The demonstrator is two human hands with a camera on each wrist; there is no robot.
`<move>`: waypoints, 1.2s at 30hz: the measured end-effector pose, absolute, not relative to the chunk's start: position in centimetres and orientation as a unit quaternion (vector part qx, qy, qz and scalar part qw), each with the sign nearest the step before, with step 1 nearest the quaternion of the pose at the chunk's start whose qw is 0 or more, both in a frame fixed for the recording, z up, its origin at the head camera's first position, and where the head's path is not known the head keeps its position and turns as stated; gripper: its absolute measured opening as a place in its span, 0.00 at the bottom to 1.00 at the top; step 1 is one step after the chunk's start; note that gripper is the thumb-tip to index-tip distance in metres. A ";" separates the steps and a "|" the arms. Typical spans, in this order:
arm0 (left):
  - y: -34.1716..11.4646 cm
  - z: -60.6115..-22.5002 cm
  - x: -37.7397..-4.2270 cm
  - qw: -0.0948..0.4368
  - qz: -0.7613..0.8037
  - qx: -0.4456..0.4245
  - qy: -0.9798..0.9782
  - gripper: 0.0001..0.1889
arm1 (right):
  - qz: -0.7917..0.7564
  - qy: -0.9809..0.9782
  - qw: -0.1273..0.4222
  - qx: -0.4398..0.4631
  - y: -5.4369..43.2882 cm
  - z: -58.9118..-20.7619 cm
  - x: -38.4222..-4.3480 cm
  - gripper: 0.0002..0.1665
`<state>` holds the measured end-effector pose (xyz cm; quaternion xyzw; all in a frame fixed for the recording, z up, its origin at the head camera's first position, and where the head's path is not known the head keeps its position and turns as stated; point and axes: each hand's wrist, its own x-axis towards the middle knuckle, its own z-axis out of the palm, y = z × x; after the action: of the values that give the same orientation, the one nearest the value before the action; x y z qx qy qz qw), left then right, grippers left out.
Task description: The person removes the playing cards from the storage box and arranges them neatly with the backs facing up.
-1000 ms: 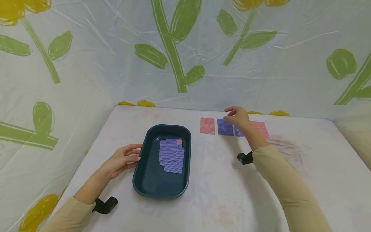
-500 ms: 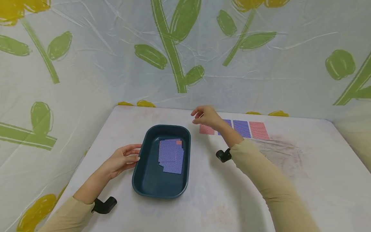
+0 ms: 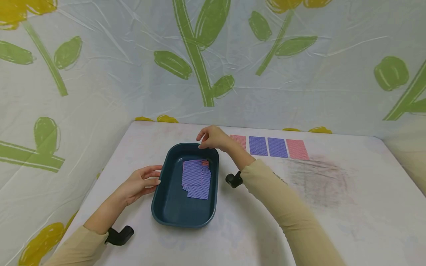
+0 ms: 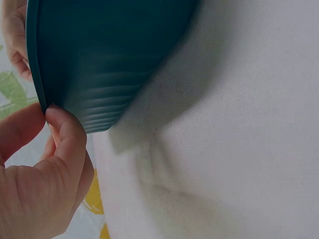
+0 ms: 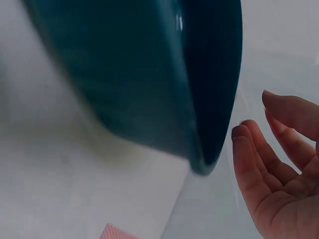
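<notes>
A dark teal tray [image 3: 178, 212] stands on the white table, with several blue-backed playing cards [image 3: 193, 173] overlapping inside and a red corner showing among them. My left hand [image 3: 141, 183] is at its left side; in the left wrist view the thumb and a finger pinch the rim. Over the tray's far right corner hovers my right hand [image 3: 214, 137], fingers loosely bent. Seen from the right wrist, that hand [image 5: 284, 179] holds nothing and its fingertips are apart from the tray [image 5: 124, 74].
Right of the tray, cards lie face down in a row: a red card [image 3: 239, 140], a blue card [image 3: 258, 146], another blue card [image 3: 277, 147] and another red card [image 3: 297, 149]. A flower-printed sheet [image 3: 133, 85] rises behind the table. Dark smudges [image 3: 319, 181] mark the right side.
My right hand has moved left from above the row of cards to the tray's far right corner, uncovering cards it hid. The left hand and tray have hardly moved.
</notes>
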<state>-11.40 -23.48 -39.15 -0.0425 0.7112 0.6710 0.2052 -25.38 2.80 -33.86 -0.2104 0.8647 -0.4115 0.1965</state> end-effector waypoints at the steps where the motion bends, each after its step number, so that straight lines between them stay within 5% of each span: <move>1: -23.5 -39.1 -11.4 0.205 0.670 -0.042 0.712 0.31 | -0.411 0.864 0.200 -0.212 2.4 -33.8 -25.3 0.16; 11: -23.6 -39.0 -11.4 0.201 0.670 -0.043 0.713 0.31 | -0.384 0.864 0.249 -0.209 -0.5 -34.1 -24.7 0.16; 18: -23.8 -39.0 -11.4 0.200 0.669 -0.045 0.714 0.31 | -0.285 0.902 0.233 -0.224 -2.2 -35.1 -23.9 0.16; 24: -23.8 -39.0 -11.3 0.203 0.665 -0.045 0.717 0.31 | -0.180 0.929 0.234 -0.222 -3.4 -36.5 -22.4 0.27; 32: -23.6 -39.0 -11.4 0.206 0.669 -0.043 0.713 0.31 | -0.050 0.953 0.220 -0.201 -5.1 -38.7 -20.9 0.56; 36: -23.6 -39.1 -11.4 0.206 0.671 -0.044 0.711 0.31 | -0.056 0.957 0.213 -0.191 -5.4 -39.3 -20.8 0.53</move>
<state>-11.37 -23.63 -39.11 -0.0445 0.7111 0.6708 0.2060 -20.82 -5.42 -39.26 -0.1905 0.9567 -0.0564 0.2127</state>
